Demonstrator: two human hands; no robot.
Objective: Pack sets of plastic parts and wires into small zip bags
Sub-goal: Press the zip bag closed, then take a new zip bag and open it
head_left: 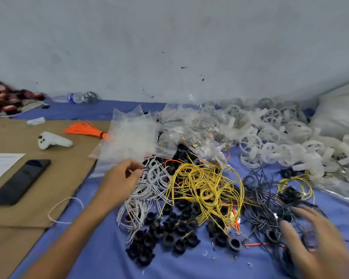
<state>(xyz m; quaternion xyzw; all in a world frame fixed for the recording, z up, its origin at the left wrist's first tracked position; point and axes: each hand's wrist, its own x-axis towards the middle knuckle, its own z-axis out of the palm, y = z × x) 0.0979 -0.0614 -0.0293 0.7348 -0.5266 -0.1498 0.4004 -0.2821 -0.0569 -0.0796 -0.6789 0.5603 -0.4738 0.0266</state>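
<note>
hovering left hand (121, 178) at the zip bags (127, 141) beside white wires (149, 184), fingers curled, grasp unclear; right hand (310, 234) released, spread over black wires (258, 198); piles sorted by kind, presumably for quick picking.

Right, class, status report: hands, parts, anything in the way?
Left hand curled at white wires, grip unclear. Right hand open over black wires. Yellow wires tangled between.

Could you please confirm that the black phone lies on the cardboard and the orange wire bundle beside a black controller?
Not quite: the head view shows the controller is white, not black. The black phone does lie on the cardboard, with the orange wire bundle beside the controller.
</note>
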